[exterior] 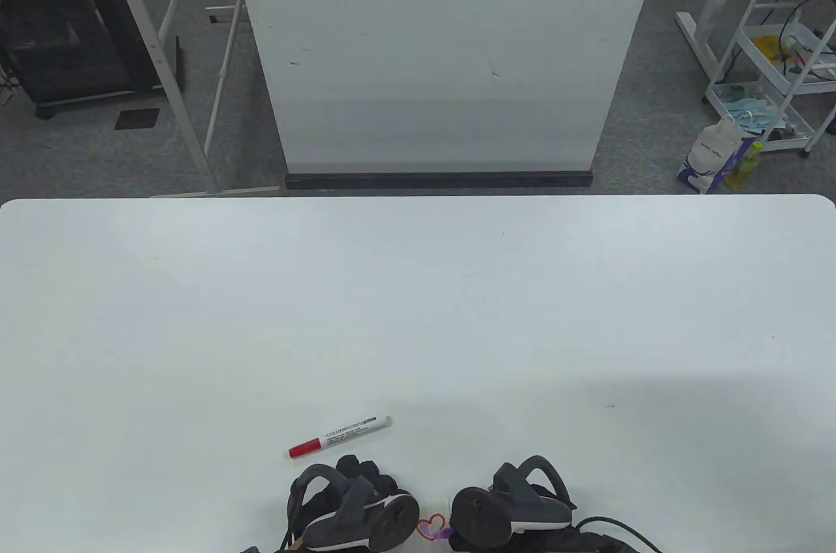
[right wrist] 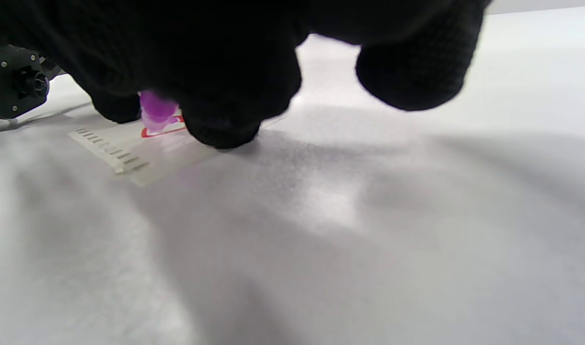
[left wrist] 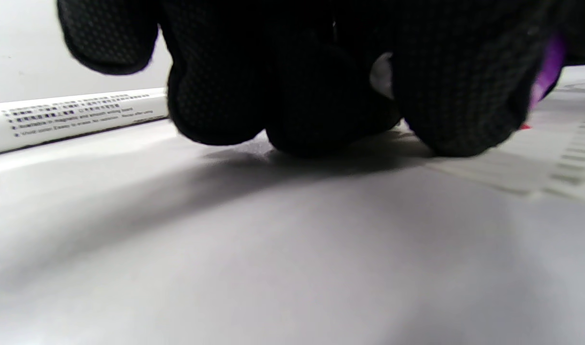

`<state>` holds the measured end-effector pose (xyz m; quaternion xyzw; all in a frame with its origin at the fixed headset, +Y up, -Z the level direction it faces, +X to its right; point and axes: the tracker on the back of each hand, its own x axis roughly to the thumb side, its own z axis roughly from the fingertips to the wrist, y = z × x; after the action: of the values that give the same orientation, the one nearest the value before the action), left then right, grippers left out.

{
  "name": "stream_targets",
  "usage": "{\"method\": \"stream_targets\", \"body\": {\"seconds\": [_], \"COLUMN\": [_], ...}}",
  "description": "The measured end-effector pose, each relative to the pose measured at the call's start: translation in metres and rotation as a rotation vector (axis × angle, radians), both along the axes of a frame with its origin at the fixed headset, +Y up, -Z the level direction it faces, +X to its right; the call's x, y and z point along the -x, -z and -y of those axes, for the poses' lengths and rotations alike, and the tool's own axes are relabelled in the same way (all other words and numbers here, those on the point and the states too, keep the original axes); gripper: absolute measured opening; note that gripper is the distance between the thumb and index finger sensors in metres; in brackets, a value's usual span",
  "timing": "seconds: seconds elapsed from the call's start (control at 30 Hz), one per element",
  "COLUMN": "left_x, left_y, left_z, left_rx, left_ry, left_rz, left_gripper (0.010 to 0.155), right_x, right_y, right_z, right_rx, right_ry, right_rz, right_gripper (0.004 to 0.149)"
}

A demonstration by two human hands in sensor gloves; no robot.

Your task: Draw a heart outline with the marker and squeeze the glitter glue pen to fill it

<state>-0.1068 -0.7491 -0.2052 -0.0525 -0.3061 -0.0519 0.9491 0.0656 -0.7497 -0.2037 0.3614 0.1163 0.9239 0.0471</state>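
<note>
Here, the marker [exterior: 340, 437] lies capped on the counter [exterior: 418, 318] just beyond my left hand [exterior: 356, 504], whose curled fingers rest knuckles-down. Beside it, the red heart [exterior: 432, 524]; my right hand [exterior: 503, 507] pinches the purple glue pen [right wrist: 155, 109] over it.

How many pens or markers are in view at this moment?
2. A red-capped marker lies on the table just beyond the left hand. A purple glitter glue pen is in the right hand, its tip at the heart.

Smooth matt white table [exterior: 418, 318], glossy plastic marker [exterior: 341, 436], black knitted cloth glove fingers [left wrist: 464, 96], translucent purple glue pen [right wrist: 155, 108]
</note>
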Motion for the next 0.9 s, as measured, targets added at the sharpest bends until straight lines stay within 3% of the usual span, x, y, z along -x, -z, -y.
{"method": "stream_targets", "body": {"seconds": [0.1,0.3,0.63,0.9], "left_x": [0.0001,0.0000,0.0000,0.0000], "left_y": [0.0001,0.0001,0.0000,0.0001], "left_z": [0.0000,-0.0002,-0.0002,-0.0004], "left_rx": [0.000,0.001,0.001,0.001], "left_ry": [-0.001,-0.001,-0.001,-0.001], "left_rz": [0.000,0.000,0.000,-0.001], "left_gripper": [0.047,0.047,0.047,0.047], "right_x": [0.0003,-0.0007,0.0025,0.0017], "right_y": [0.0004,0.0011,-0.0004,-0.0002], "right_z": [-0.0003,0.0001,0.0007,0.0000], "right_rx": [-0.057,0.046,-0.028,0.007], "right_ry": [-0.002,-0.002,0.006,-0.002], "right_rz": [0.018,-0.023,-0.017,-0.032], "right_gripper": [0.048,0.048,0.048,0.048]}}
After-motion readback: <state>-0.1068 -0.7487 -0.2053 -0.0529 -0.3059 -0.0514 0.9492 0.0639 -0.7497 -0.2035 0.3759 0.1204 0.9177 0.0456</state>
